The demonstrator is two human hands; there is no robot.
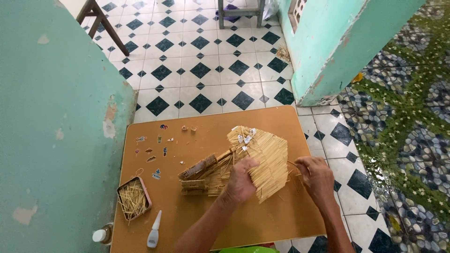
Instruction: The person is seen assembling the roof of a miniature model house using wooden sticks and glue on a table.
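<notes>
Glue tube [154, 230], tin of sticks [133, 198]

The left hand [241, 180] covers part of the stick model [253, 161], so the fingertips are hidden. What the right hand [316, 175] pinches is too thin to tell. The bottle [101, 235] is half hidden behind the worktop [197, 220]. Both forearms are cut by the bottom edge.
</notes>
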